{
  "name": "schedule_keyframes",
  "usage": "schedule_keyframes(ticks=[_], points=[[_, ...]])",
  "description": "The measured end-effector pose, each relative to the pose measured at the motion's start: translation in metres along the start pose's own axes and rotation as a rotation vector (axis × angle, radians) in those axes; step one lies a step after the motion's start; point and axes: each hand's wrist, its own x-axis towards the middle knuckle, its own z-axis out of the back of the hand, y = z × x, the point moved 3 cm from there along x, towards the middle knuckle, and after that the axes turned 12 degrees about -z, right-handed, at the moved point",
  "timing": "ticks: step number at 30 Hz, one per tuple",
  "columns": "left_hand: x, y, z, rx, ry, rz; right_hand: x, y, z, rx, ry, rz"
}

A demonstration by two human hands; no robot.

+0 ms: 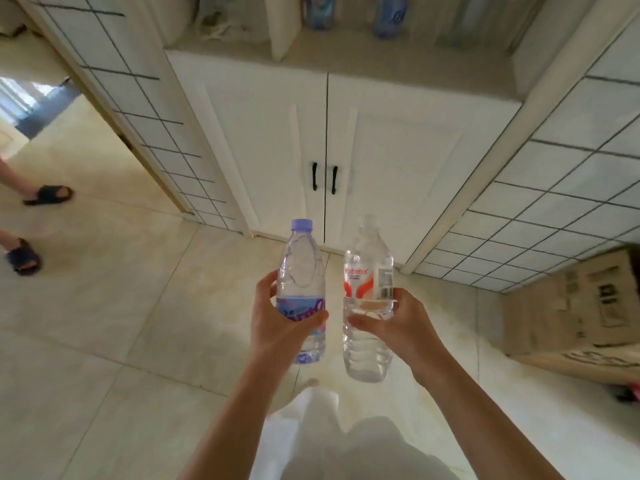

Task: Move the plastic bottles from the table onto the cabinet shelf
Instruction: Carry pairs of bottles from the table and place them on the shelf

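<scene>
- White cabinet shelf [346,60] is seen well above and beyond both hands.
- Blue-capped bottle [303,271] is gripped by the left hand [280,323]; clear bottle [369,271] by the right hand [398,327].
- Both should be kept upright, raised, and set beside the bottles already shelved [318,12].

Pale glossy floor tiles [104,306] spread underfoot; a white cabinet [346,140] with two black door handles [324,177] stood ahead, flanked by white tiled walls [561,188] with dark grout; a cardboard box [581,306] sat at right; daylight entered through a doorway [38,109] at left.
</scene>
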Motion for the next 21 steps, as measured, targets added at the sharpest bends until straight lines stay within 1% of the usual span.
schedule_keyframes(ticks=[3,12,16,21], points=[[0.041,-0.005,-0.009,-0.007,0.041,-0.024,0.02,0.021,0.004,0.054,-0.057,-0.019],[0.121,-0.002,-0.052,-0.026,0.139,0.005,0.083,0.068,0.023,0.083,-0.112,-0.072],[0.166,-0.013,-0.073,-0.029,0.137,0.004,0.121,0.103,0.037,0.048,-0.096,-0.024],[0.237,-0.04,-0.103,-0.045,0.089,-0.014,0.174,0.161,0.063,0.016,-0.067,0.033]])
